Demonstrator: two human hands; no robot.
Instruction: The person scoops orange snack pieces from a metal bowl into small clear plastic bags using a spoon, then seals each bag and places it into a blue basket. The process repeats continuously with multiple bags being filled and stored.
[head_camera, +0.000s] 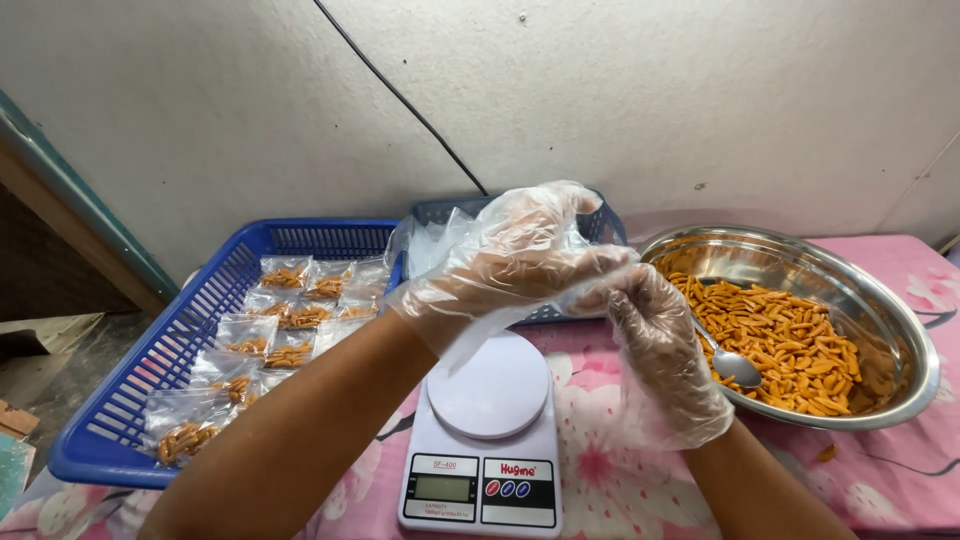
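1. Above the white scale (487, 440), the gloved left hand (505, 262) and right hand (660, 345) are pinching one clear plastic bag (435, 240), fingers closed on it.
2. Toward 3 o'clock, the steel bowl (900, 330) of orange snacks (790, 340) and its spoon (735, 367) are sitting nearest the right hand.
3. Toward 9 o'clock, the blue basket (120, 400) is holding filled packets (250, 345).

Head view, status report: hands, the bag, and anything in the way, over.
Both gloved hands, left hand and right hand, pinch an empty clear bag above the white scale. Snack bowl at right, spoon inside. Nothing in the way.

2 hands (590, 290) in loose clear plastic gloves, crinkled; forearms bare, no sleeves.
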